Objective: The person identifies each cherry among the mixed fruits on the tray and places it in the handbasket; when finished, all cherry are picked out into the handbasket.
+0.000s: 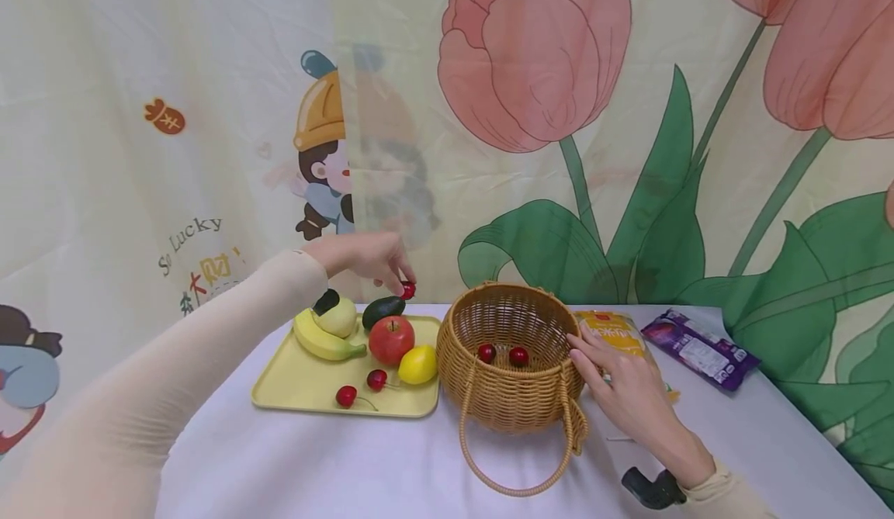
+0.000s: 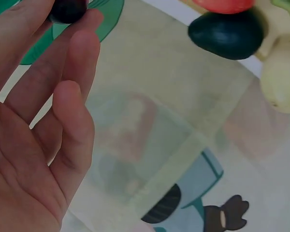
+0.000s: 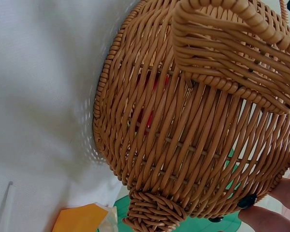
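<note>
My left fingers pinched round, glossy red cherry — likely light, slick, best held mid-body; right fingers, apart, touched tan wicker basket.

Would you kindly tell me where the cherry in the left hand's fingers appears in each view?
Head: the held cherry is just left of and below the picture's centre.
Left wrist: the held cherry is at the top left, cut by the upper edge.
Right wrist: not in it.
Landmark shared by head and left wrist: the dark green avocado.
</note>
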The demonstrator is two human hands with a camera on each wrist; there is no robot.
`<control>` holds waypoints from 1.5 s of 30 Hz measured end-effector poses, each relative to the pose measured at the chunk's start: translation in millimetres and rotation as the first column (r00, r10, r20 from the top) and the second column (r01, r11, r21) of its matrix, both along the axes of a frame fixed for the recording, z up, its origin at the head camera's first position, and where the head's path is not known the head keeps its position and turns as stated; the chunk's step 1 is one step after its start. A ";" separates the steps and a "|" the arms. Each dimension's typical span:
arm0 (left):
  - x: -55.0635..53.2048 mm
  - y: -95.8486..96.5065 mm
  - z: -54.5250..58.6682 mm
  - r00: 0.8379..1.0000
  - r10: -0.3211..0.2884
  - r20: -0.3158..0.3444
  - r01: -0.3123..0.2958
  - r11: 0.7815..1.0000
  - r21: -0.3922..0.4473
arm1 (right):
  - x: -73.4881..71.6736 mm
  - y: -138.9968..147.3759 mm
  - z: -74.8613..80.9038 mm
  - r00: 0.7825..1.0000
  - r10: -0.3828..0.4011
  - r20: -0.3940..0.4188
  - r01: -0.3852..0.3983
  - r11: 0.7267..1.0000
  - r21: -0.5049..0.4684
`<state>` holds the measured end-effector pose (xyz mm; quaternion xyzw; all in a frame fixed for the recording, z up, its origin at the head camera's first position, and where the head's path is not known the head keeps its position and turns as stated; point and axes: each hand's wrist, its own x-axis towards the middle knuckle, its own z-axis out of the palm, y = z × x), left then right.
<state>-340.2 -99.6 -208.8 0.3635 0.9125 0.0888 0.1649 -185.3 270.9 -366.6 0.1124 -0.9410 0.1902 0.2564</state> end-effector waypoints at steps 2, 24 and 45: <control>-3.2 8.4 2.6 1.000 0.001 -0.010 -0.001 1.000 0.000 | -0.2 -0.2 0.1 1.000 -0.002 0.003 0.002 1.000 0.001; -10.2 137.1 -21.5 0.998 -0.053 -0.015 0.052 0.997 -0.051 | -0.2 -2.8 -2.4 1.000 -0.001 0.007 0.001 1.000 -0.004; -7.2 189.4 -99.2 0.979 -0.182 -0.090 0.174 0.981 -0.090 | -0.6 -1.6 -0.7 1.000 0.002 -0.008 -0.003 1.000 -0.009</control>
